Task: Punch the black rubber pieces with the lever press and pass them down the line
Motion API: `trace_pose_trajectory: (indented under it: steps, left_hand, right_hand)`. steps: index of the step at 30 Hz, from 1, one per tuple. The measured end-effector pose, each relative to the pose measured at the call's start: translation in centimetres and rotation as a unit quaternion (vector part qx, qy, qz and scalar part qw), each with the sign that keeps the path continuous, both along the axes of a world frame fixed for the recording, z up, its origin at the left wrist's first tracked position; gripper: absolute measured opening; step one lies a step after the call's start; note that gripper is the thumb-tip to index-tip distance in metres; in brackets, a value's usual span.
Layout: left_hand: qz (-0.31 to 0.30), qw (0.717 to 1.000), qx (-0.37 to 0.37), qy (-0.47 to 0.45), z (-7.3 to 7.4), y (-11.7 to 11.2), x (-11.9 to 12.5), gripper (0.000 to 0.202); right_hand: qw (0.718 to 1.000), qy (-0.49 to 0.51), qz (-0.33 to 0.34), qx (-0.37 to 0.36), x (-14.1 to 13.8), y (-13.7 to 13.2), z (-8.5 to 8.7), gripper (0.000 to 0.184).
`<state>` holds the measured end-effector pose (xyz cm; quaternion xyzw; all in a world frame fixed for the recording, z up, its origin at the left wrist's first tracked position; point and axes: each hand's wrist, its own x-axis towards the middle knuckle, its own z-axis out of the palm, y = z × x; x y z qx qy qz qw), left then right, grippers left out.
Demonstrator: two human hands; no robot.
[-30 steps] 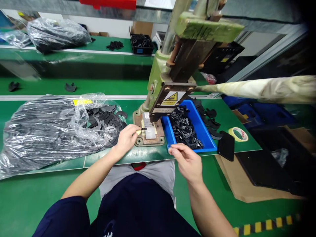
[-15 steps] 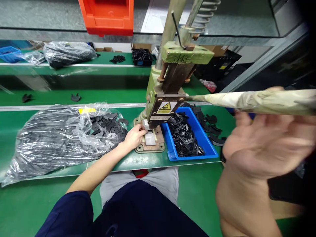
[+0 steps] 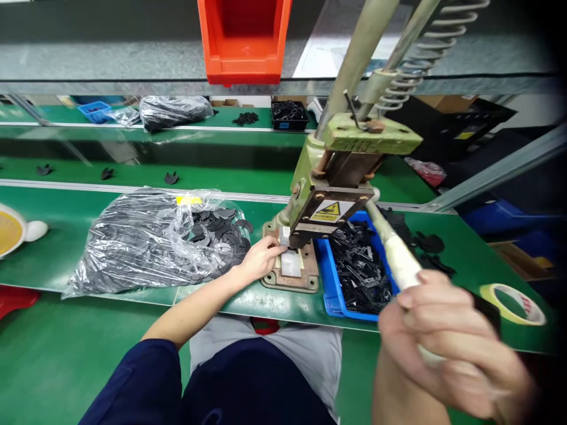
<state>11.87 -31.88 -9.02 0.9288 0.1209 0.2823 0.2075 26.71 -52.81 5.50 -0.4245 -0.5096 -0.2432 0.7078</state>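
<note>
A green hand press [image 3: 354, 136] with a warning label stands on the bench. Its ram is down close to the metal base [image 3: 292, 283]. My left hand [image 3: 262, 258] reaches onto that base, fingertips pinched at the small fixture [image 3: 291, 264] under the ram. Whatever lies between those fingers is too small to make out. My right hand [image 3: 452, 336] is wrapped round the pale, tape-covered lever [image 3: 401, 260], which slants down toward me. Just right of the base, a blue bin [image 3: 334, 301] holds many thin black parts [image 3: 361, 265].
Left of the press lies a clear plastic bag [image 3: 137, 248] of dark curved pieces [image 3: 219, 230], some spilling from its mouth. A tape roll [image 3: 514, 304] is at the right. An orange bin [image 3: 243, 44] hangs over the bench from the shelf. More curved pieces sit on the strip behind.
My right hand, open against the raised lever before, has closed round it and brought it down toward me. My left hand stays at the fixture. The head view has shifted.
</note>
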Motion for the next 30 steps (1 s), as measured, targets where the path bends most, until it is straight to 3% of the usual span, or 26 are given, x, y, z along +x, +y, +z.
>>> trace_pose_trajectory:
  steps: [2,5,8,11,14,17,21,24,27,30]
  left_hand:
    - [-0.009,1.0,-0.013,-0.004,0.1,0.0,-0.3,0.039]
    - [0.002,0.999,-0.034,0.003,0.9,1.2,-0.7,0.037]
    - [0.085,0.994,-0.027,0.062,2.5,4.4,-0.8,0.036]
    - [0.158,0.963,0.007,0.218,4.3,8.6,-0.3,0.04]
    - [0.158,0.91,0.04,0.381,5.7,11.6,0.4,0.042]
    - [0.143,0.896,0.062,0.416,6.5,12.6,0.9,0.04]
    - [0.133,0.903,0.08,0.4,7.7,12.5,0.4,0.034]
    - [0.104,0.941,0.074,0.314,8.4,11.4,-1.1,0.034]
    - [0.062,0.982,0.039,0.177,8.3,8.7,-3.6,0.037]
    - [0.046,0.993,-0.006,0.106,6.8,4.8,-6.5,0.035]
  right_hand:
    - [0.999,-0.023,0.004,0.043,-0.8,0.3,-2.3,0.034]
    - [0.998,-0.006,-0.004,0.067,-1.0,0.6,-3.9,0.033]
    - [0.997,0.001,-0.007,0.076,-0.8,0.7,-4.0,0.034]
    - [0.996,0.005,-0.011,0.084,-0.9,0.7,-3.9,0.033]
    - [0.996,0.005,-0.005,0.086,-1.0,0.7,-3.8,0.029]
    - [0.998,0.007,0.003,0.068,-1.0,0.5,-3.8,0.026]
    - [0.998,0.014,0.014,0.059,-1.0,0.2,-4.0,0.023]
    - [0.998,0.016,0.019,0.053,-1.0,0.1,-4.0,0.022]
    - [0.998,0.017,0.018,0.059,-1.1,0.3,-4.0,0.023]
    - [0.996,0.019,0.01,0.085,-1.2,0.7,-3.9,0.025]
